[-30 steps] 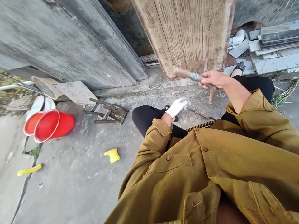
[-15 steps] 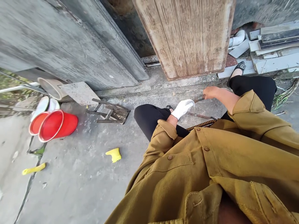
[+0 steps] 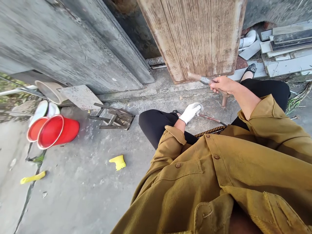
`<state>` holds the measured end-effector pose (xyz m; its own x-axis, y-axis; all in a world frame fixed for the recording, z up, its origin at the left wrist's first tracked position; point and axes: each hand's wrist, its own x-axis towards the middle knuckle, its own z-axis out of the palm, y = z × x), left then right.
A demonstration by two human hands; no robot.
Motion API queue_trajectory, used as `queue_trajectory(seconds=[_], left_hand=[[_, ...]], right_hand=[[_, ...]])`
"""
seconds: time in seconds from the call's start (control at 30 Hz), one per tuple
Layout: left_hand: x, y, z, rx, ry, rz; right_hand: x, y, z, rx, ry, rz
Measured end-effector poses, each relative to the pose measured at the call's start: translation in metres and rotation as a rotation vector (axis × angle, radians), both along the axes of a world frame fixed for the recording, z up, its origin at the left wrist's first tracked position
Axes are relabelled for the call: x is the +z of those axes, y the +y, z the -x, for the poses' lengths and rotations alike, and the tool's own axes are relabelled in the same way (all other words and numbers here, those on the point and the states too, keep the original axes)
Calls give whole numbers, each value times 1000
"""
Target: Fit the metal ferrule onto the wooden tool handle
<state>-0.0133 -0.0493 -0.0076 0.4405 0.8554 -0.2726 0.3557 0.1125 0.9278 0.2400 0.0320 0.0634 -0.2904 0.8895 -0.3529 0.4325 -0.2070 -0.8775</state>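
My right hand [image 3: 223, 84] is bare and closed around a brown wooden tool bound with silvery wire [image 3: 205, 80]. Its pale end points left, over the bottom edge of the wooden door panel. A second stubby brown part sticks out below the hand; how the two parts join is hidden. Lower and to the left, my left hand [image 3: 192, 112] wears a white glove and has its fingers curled. A thin reddish-brown rod [image 3: 211, 119] with a dark end runs from its fingertips to the right, low above the concrete. The grip itself is partly hidden.
The weathered wooden door panel [image 3: 195, 42] stands ahead. A small wooden stool [image 3: 114, 118] lies on its side at left, near red buckets [image 3: 69, 130]. Yellow pieces [image 3: 118, 162] lie on the concrete. Stacked boards [image 3: 290, 52] are at right.
My right hand has lifted and swung the wire-bound wooden tool up, away from the left hand. The rod by my left hand has tilted, its near end now at the fingertips.
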Motion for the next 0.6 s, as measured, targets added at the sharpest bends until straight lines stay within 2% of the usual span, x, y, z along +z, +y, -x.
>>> queue_trajectory(seconds=[0.03,0.1,0.17,0.33,0.47,0.6], left_hand=[[2,-1,-3,4,5,26],[8,-3,-8,9,14,80],[12,-5,-11,-2,17,100],[16,-12,-10,-73,30,121],[14,-11,-7,-56,39,108],[10,-5,-3,-1,31,85]], right_hand=[[-3,3,-2,-64,-75,-17],[-10,7,-6,-84,-252,-19],[-19,10,-7,4,-445,-15],[-35,10,1,292,-919,-124],[-41,-2,17,561,-1036,-11],[-45,-17,27,807,-982,148]])
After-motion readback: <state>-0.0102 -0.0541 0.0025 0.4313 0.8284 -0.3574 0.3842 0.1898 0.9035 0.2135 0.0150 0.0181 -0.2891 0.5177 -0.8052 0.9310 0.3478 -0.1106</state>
